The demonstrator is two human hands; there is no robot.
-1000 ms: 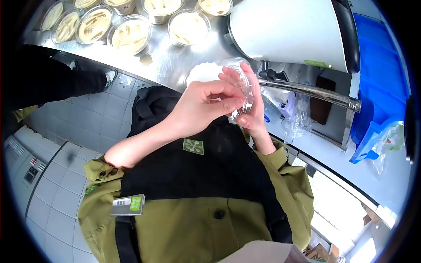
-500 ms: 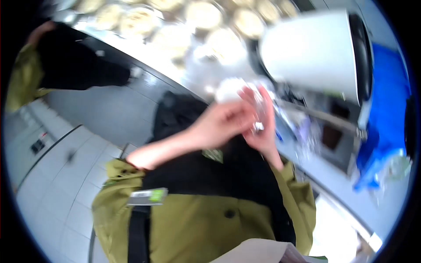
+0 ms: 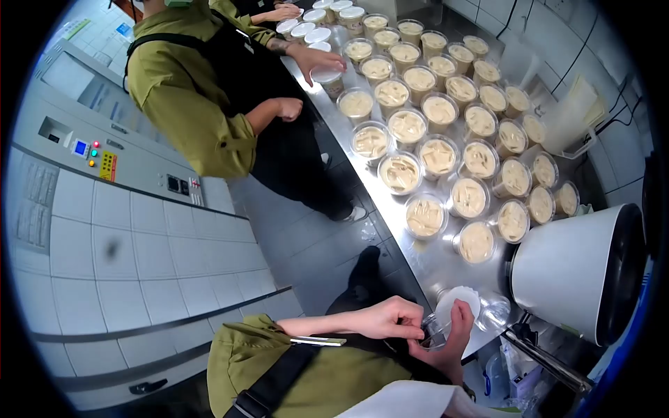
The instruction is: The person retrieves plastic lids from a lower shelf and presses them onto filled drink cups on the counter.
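My left hand [image 3: 394,318] is closed in a pinch, its fingertips at the edge of a clear plastic piece [image 3: 433,336]. My right hand [image 3: 449,343] curls round that piece from the other side, with the fingers pointing up. It looks like a cup or a lid; the hands cover part of it. Just beyond my right fingers a white round disc [image 3: 456,304] shows at the counter's edge. Beside it is a shiny clear plastic item [image 3: 493,313]. Several open clear cups of pale beige filling [image 3: 477,242] stand in rows on the steel counter.
A white appliance [image 3: 568,272] with a black end stands right of the cups, a metal bar [image 3: 547,362] below it. Across the corner, a co-worker's hand [image 3: 317,63] rests on a lidded cup [image 3: 328,82]. White-lidded cups [image 3: 318,35] stand at the far end. A clear jug [image 3: 575,115] is by the wall.
My view has swung left and up, bringing the cups and the co-worker into sight. My hands now appear lower in view, still together on the clear plastic piece.
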